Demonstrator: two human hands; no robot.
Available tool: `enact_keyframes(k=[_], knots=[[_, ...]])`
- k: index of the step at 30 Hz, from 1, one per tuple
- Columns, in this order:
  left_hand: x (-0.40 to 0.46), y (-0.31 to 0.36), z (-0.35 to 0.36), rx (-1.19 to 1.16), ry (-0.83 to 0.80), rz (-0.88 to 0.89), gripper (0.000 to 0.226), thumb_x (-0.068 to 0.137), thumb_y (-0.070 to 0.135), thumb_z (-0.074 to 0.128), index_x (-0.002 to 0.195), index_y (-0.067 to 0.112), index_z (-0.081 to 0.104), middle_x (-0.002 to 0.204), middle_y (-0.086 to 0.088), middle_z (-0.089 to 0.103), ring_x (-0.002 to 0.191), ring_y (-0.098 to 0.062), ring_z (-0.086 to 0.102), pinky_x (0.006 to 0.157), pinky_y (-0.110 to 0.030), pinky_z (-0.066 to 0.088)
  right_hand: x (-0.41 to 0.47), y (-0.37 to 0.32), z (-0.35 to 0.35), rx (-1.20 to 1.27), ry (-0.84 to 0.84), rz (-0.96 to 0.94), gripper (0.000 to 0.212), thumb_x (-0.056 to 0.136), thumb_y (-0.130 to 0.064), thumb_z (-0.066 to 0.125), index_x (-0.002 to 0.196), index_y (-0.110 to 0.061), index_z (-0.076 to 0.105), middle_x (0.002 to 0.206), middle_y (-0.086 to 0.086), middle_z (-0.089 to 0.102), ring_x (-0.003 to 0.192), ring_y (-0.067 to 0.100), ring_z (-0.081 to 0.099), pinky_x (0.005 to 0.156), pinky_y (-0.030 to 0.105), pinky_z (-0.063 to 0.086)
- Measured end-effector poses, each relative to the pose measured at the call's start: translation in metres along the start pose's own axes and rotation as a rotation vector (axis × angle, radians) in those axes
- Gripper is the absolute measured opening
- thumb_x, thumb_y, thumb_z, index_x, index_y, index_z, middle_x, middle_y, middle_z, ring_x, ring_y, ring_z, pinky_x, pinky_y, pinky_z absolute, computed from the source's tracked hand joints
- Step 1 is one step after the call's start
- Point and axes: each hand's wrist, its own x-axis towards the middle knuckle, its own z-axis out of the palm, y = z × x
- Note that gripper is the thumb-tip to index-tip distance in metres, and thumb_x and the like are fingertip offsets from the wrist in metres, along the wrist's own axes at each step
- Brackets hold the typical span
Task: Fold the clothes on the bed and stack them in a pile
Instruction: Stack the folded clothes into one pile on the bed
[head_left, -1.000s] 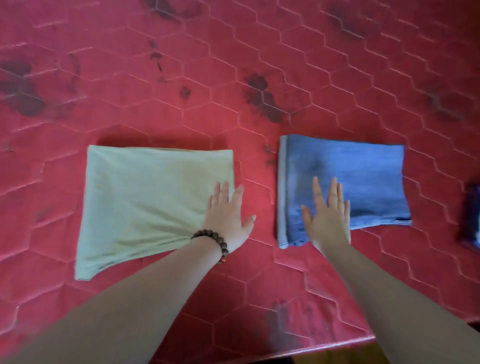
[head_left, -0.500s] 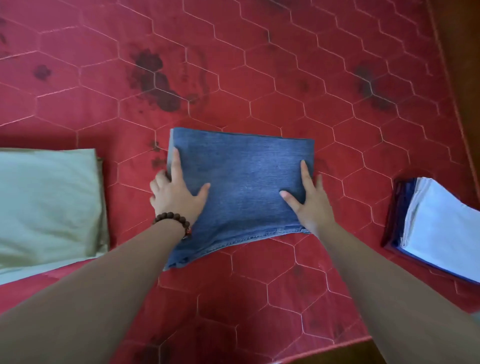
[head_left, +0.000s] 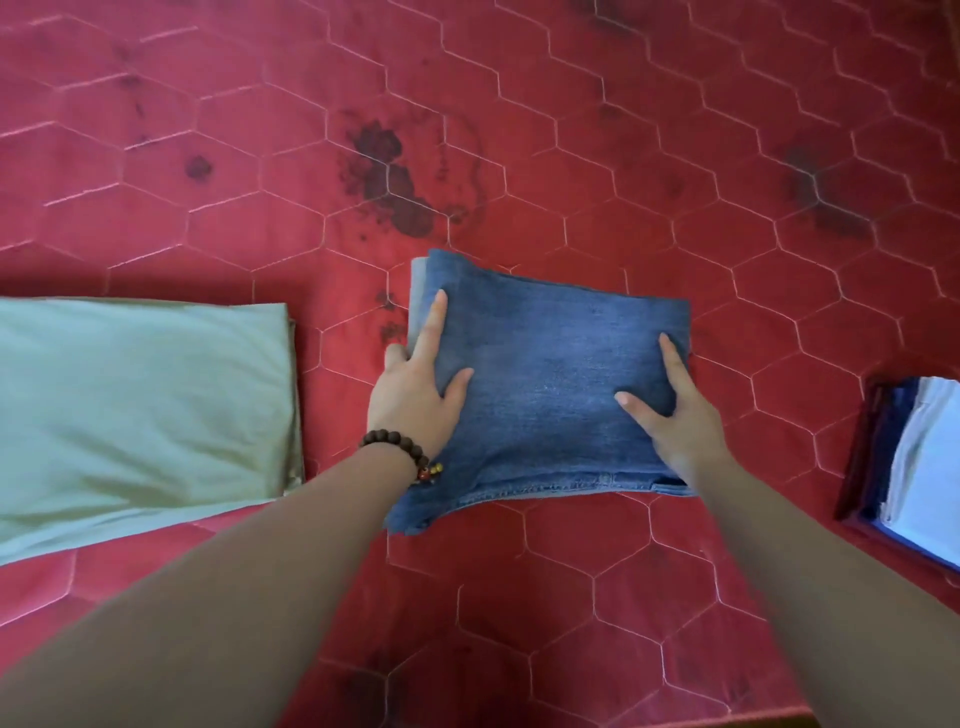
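- Bed cover (head_left: 519, 130): red quilted cloth, matt, hexagon stitching, dark blotchy stains.
- Folded jeans (head_left: 550, 374): blue denim, coarse weave, matt, stitched hem along the near edge.
- Green garment (head_left: 140, 405): smooth, soft cloth, faint sheen.
- Bracelet (head_left: 400, 449): dark round beads, wood-like, dull.
- Stack at right (head_left: 919, 467): smooth pale cloth on top.

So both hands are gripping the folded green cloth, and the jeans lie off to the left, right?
Not quite: it is swapped. The head view shows the left hand and right hand gripping the folded jeans by their side edges, while the folded green cloth lies off to the left, untouched.
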Motion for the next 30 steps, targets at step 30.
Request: enact_keyframes(k=[30], knots=[[-0.033, -0.31, -0.302, -0.043, -0.047, -0.243, 0.083, 0.092, 0.051, 0.052, 0.144, 0.057, -0.012, 0.092, -0.011, 0.056, 0.065, -0.024, 0.059, 0.065, -0.035, 0.052, -0.123, -0.263, 0.291, -0.129, -0.067, -0.148, 0.078, 0.087, -0.062, 0.051, 0.137, -0.069, -0.009, 0.109, 0.002, 0.055, 0.082, 0.023, 0.059, 0.072, 0.038, 0.051]])
